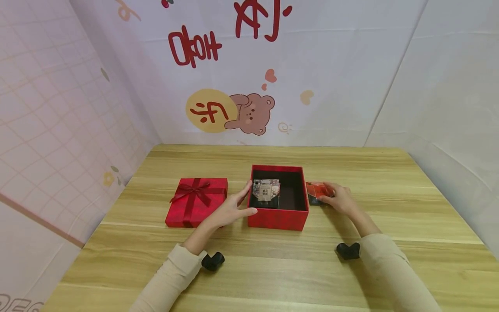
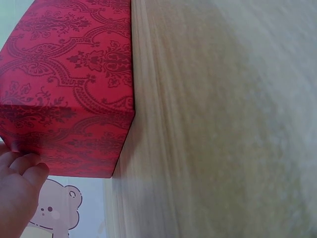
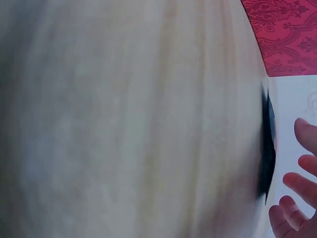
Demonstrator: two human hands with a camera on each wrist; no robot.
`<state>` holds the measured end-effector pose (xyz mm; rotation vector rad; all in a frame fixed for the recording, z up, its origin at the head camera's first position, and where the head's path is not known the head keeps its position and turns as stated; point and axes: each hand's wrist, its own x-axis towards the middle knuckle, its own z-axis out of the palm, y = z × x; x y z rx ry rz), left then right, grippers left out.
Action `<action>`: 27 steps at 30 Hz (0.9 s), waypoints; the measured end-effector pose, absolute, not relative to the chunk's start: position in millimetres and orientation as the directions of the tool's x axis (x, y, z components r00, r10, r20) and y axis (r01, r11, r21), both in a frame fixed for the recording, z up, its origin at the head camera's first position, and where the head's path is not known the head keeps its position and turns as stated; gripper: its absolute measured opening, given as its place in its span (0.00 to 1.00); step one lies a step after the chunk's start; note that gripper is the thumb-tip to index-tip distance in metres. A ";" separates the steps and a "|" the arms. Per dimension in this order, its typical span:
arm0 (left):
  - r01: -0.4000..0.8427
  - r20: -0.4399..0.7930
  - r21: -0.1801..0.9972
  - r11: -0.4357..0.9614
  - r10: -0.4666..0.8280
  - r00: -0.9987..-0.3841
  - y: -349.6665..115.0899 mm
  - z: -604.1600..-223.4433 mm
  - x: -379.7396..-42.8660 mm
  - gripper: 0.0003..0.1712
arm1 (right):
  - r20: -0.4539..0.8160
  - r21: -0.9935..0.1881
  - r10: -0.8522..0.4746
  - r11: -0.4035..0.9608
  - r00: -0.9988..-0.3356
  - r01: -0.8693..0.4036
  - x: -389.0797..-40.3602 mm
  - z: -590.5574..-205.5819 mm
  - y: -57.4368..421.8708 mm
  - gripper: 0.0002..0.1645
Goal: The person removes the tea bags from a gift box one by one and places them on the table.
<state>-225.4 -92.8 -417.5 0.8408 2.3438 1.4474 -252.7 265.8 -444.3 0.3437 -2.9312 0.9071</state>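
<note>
A red patterned gift box [image 1: 277, 220] stands without its lid on the table. Inside, at its left, lies a packet [image 1: 269, 190] with a flowered top and dark lower part. My left hand [image 1: 230, 210] steadies the box, fingers along its left wall and thumb by the front left corner; in the left wrist view, fingertips [image 2: 35, 171] rest against the patterned side. To the right of the box a flat red and black packet [image 1: 315, 193] lies on the table. Over its right part is my right hand [image 1: 340, 199], the fingers spread apart in the right wrist view.
The red lid [image 1: 200, 199] with a dark red ribbon bow lies left of the box, partly behind my left forearm. Black wrist devices [image 1: 213, 261] sit at both sleeves. A white printed wall [image 1: 331, 56] rises behind the wooden table [image 1: 280, 268].
</note>
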 end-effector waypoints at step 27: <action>0.344 0.092 0.885 0.315 0.605 -0.791 -92.9 -418.9 -225.6 0.49 | 0.097 -0.805 -0.193 0.562 -0.976 -0.191 -241.0 -405.8 249.1 0.41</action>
